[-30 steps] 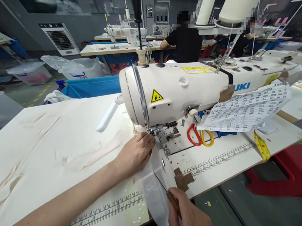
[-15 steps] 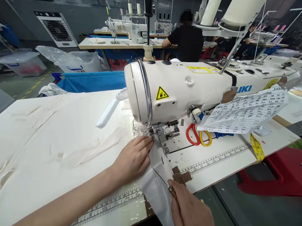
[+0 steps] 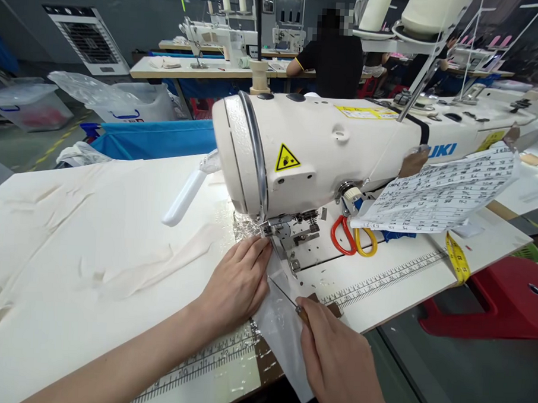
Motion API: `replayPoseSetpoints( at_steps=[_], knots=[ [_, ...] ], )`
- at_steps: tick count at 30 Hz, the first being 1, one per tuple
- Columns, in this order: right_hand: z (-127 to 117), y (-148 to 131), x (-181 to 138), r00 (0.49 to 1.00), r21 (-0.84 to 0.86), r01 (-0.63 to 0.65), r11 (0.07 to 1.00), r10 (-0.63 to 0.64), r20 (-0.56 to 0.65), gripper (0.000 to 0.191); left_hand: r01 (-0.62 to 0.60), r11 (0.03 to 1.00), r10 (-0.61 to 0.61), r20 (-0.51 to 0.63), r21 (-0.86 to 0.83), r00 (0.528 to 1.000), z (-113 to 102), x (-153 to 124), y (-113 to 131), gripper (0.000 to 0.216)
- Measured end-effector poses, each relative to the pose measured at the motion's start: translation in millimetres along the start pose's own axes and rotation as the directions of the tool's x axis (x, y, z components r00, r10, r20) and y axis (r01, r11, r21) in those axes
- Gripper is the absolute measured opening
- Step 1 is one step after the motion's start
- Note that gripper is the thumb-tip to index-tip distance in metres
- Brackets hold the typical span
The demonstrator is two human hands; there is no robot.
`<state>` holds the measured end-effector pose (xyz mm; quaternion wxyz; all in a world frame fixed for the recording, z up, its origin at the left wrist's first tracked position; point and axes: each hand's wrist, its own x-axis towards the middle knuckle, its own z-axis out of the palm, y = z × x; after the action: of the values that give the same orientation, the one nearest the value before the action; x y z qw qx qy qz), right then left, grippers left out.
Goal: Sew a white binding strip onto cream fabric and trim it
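Farther off moved the right hand, clamped on a brown-handled thin metal awl; left hand touched sheer white fabric, grip unclear.

Red-and-yellow-handled scissors lay beside a handwritten sheet, with a yellow tape measure close to a red plastic stool. Farther off I saw a slatted air cooler, a lidded clear bin and a co-worker in a black shirt, facing away.
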<state>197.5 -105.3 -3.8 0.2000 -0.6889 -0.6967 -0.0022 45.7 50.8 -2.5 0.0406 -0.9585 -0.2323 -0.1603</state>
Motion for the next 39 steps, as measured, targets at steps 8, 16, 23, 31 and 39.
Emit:
replayPoseSetpoints(
  at_steps=[8, 16, 23, 31, 39],
  knots=[
    [-3.2, -5.5, 14.8, 0.999, -0.061, -0.001, 0.998, -0.001, -0.033, 0.032, -0.039, 0.999, 0.039, 0.002, 0.028, 0.999, 0.4, -7.3, 7.4, 0.047],
    [-0.6, -9.5, 19.6, 1.000, -0.053, 0.014, 0.999, -0.014, 0.000, 0.030, -0.056, 0.998, 0.056, 0.001, 0.009, 0.998, -1.8, -11.5, 10.7, 0.047],
    [3.2, -10.5, 30.3, 1.000, -0.041, 0.013, 0.999, -0.012, 0.015, 0.031, -0.022, 0.999, 0.022, -0.001, -0.043, 1.000, -0.1, -8.9, 5.9, 0.046],
    [9.9, -16.4, 42.6, 1.000, -0.068, -0.006, 0.998, 0.005, -0.016, 0.029, 0.042, 0.999, -0.042, -0.018, -0.002, 0.999, -1.1, -2.5, -3.0, 0.042],
    [10.3, -15.6, 44.5, 0.999, 0.037, -0.031, 0.999, 0.032, -0.040, 0.031, 0.008, 0.998, -0.007, -0.025, 0.062, 1.000, 1.5, 2.8, -18.6, 0.038]
  ],
)
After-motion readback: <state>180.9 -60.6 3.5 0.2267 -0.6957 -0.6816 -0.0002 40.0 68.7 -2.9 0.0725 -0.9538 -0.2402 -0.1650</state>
